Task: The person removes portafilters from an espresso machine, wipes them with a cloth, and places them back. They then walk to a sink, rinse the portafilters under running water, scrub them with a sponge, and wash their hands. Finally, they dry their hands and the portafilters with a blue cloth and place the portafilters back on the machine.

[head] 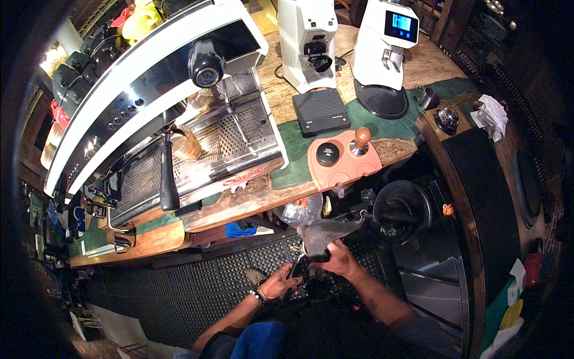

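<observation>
My left hand [280, 282] grips the black handle of a portafilter [296, 269], low in front of my body. A grey cloth [325, 235] covers most of the portafilter's head, and a bit of metal shows at its left side. My right hand [341, 260] holds the cloth against the head, with a dark part showing beneath the fingers. Ahead on the left stands a white espresso machine [157, 76]. Another portafilter [168, 175] sits in its group, handle toward me. Below that is a glass cup [186, 143] with brown liquid, on the drip tray [242, 121].
Beyond the hands, a pink tamping mat [323, 177] at the counter edge holds a wooden-handled tamper [360, 141] and a black round tool [328, 154]. Behind it are a black scale [320, 112] and two white grinders [309, 45]. A black bin [401, 211] stands right.
</observation>
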`<state>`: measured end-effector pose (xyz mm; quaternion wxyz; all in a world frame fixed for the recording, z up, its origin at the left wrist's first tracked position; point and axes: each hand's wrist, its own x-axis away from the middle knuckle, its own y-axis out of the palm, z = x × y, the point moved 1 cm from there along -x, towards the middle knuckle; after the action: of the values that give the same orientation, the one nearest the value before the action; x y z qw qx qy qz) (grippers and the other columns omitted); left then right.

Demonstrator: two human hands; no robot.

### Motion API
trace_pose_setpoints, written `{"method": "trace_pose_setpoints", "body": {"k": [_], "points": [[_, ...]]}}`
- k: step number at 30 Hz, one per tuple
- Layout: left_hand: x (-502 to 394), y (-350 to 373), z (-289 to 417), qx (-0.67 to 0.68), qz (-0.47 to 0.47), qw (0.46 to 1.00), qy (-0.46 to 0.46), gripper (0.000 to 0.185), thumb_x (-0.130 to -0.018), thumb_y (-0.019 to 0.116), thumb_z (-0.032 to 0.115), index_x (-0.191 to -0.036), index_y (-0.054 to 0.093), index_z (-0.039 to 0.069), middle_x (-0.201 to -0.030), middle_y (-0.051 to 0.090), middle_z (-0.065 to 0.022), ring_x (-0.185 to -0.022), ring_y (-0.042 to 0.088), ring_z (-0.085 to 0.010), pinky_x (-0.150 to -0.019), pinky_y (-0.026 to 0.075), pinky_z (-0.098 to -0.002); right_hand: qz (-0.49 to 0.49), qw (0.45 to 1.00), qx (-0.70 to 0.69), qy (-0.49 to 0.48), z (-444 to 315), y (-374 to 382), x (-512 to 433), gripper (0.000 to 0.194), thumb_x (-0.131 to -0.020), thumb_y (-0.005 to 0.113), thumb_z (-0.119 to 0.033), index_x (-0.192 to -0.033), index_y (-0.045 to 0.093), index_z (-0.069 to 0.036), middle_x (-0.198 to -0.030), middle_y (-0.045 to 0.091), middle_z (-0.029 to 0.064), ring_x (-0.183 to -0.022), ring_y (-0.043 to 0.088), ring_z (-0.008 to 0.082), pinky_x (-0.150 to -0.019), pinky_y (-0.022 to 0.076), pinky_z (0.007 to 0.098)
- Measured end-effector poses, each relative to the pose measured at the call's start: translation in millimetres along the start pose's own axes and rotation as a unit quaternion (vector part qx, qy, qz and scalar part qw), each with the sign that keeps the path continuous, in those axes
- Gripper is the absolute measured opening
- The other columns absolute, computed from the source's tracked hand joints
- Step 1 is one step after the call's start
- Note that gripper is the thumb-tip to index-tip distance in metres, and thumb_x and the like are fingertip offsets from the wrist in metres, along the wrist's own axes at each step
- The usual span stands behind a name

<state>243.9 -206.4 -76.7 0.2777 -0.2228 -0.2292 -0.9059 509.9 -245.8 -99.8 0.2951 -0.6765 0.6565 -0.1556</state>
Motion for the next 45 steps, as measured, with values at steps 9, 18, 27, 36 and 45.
{"method": "trace_pose_setpoints", "body": {"k": [9, 18, 27, 36, 45], "points": [[-13.2, 16.9, 21.0, -0.215, 0.095, 0.970, 0.061, 0.044, -0.102, 0.065, 0.017, -0.138, 0.046, -0.001, -0.084, 0.064, -0.0083, -0.068, 0.062, -0.0148, -0.062, 0.052, -0.0364, 0.050, 0.958, -0.145, 0.243, -45.3, -9.2, -19.0, 0.068, -0.092, 0.077, -0.051, -0.131, 0.055, 0.000, -0.113, 0.073, 0.0208, -0.103, 0.071, 0.0358, -0.089, 0.0552, 0.0431], [-21.8, 12.3, 15.2, -0.397, 0.135, 0.901, 0.108, 0.048, -0.100, 0.060, 0.017, -0.137, 0.035, -0.002, -0.074, 0.065, -0.0240, -0.072, 0.069, -0.0425, -0.061, 0.054, -0.0508, 0.233, 0.541, -0.656, 0.472, -83.0, -24.3, -50.2, 0.030, -0.098, 0.074, -0.047, -0.097, 0.068, -0.017, -0.069, 0.059, -0.0076, -0.056, 0.056, 0.0093, -0.052, 0.0462, 0.0277], [13.7, -12.0, 65.0, 0.167, -0.098, 0.978, -0.080, 0.047, -0.097, 0.067, 0.013, -0.137, 0.043, 0.011, -0.083, 0.056, -0.0039, -0.059, 0.058, -0.0146, -0.054, 0.054, -0.0341, 0.294, 0.635, -0.710, 0.088, -44.8, -54.3, -25.7, 0.039, -0.095, 0.050, -0.008, -0.133, 0.059, -0.006, -0.128, 0.068, 0.0109, -0.113, 0.067, 0.0247, -0.100, 0.0532, 0.0402], [-4.5, -16.1, 93.7, 0.061, -0.208, 0.965, -0.149, 0.087, -0.100, 0.062, 0.015, -0.166, 0.006, 0.006, -0.070, 0.055, -0.0021, -0.056, 0.056, -0.0144, -0.054, 0.053, -0.0327, -0.018, 0.992, -0.096, 0.079, -24.5, -78.3, -30.3, 0.059, -0.082, 0.077, -0.012, -0.135, 0.055, -0.001, -0.127, 0.070, 0.0190, -0.119, 0.068, 0.0352, -0.102, 0.0519, 0.0417], [-18.6, 9.2, 83.9, -0.262, -0.237, 0.921, -0.163, 0.082, -0.104, 0.058, 0.015, -0.166, 0.006, 0.005, -0.077, 0.062, -0.0052, -0.058, 0.063, -0.0146, -0.050, 0.052, -0.0315, 0.024, 0.961, -0.246, 0.122, -32.1, -62.1, -10.9, 0.066, -0.073, 0.092, -0.012, -0.130, 0.060, -0.001, -0.122, 0.074, 0.0080, -0.111, 0.070, 0.0162, -0.101, 0.0543, 0.0348]]}}
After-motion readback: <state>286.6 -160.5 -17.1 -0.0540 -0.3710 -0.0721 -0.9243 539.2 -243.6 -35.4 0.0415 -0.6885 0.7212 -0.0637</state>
